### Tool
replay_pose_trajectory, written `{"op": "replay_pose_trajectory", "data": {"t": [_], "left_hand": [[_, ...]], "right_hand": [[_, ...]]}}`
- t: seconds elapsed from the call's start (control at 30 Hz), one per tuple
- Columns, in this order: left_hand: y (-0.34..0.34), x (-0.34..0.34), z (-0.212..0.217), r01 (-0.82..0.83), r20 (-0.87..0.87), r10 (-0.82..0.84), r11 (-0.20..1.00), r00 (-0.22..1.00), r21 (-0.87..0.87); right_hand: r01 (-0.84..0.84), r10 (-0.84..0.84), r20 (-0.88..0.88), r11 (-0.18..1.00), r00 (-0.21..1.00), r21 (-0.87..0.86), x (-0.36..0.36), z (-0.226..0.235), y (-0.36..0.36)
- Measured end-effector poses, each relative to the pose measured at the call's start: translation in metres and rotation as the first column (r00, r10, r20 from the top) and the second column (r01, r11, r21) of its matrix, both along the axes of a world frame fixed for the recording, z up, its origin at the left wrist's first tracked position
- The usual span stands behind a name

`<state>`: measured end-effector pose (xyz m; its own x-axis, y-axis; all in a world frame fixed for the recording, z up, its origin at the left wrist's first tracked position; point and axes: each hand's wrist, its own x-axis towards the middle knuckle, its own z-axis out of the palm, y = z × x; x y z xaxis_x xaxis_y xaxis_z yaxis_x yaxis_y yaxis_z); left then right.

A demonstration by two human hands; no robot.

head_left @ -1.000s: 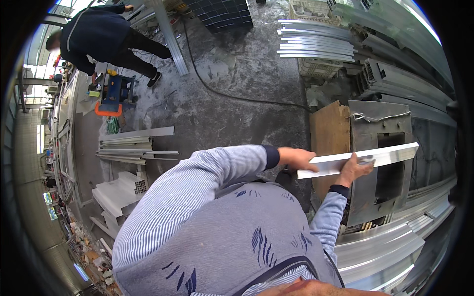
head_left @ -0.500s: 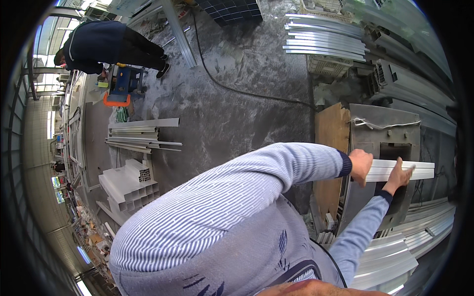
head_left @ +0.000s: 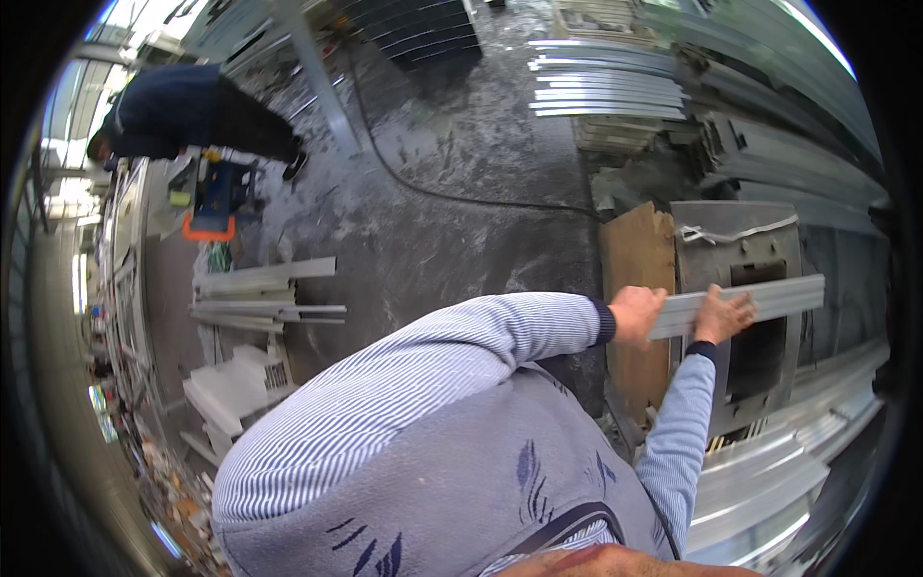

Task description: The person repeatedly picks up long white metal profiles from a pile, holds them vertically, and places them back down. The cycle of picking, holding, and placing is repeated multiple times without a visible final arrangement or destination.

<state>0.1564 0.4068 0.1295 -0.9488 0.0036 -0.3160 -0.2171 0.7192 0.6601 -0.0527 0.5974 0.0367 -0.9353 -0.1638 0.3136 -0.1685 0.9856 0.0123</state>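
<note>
A pale grooved metal profile [head_left: 784, 296] lies slantwise above the worn metal bench top [head_left: 707, 231] at the right. My left hand [head_left: 637, 313] is closed around its left end, fingers over the edge. Farther along, my right hand [head_left: 723, 315] holds the same profile near the middle, thumb at the upper edge and fingers spread over its face. Whether it is one piece or strips side by side, I cannot tell. Behind it, a dark rectangular opening [head_left: 758, 356] in the bench top is partly covered.
A wooden board [head_left: 635, 260] stands at the bench's left side. Long metal profiles [head_left: 760, 500] lie below right; bright strips [head_left: 606, 82] rest on a crate above. More profiles [head_left: 264, 293] are stacked left. A hose [head_left: 461, 200] crosses the floor. Another person [head_left: 183, 111] bends over at upper left.
Both hands have moved left with the profile, which now tilts up toward its right end. The whole view has shifted slightly.
</note>
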Motion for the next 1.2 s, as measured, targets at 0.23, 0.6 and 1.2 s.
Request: {"op": "replay_pose_trajectory", "data": {"t": [0.23,0.6,1.2], "left_hand": [[-0.036,0.1,-0.006,0.025,0.143,-0.009,0.994,0.99,-0.11],[-0.081,0.207,-0.055,0.03,0.141,-0.004,0.983,0.99,-0.181],[0.014,-0.04,-0.023,0.04,0.022,-0.036,0.975,0.999,-0.218]], "right_hand": [[0.09,-0.066,0.112,0.97,0.991,-0.227,0.142,0.018,-0.066],[0.114,-0.009,0.291,0.931,0.957,-0.346,0.269,0.008,-0.123],[0.094,-0.055,0.132,0.946,0.99,-0.309,0.02,0.034,-0.029]]}}
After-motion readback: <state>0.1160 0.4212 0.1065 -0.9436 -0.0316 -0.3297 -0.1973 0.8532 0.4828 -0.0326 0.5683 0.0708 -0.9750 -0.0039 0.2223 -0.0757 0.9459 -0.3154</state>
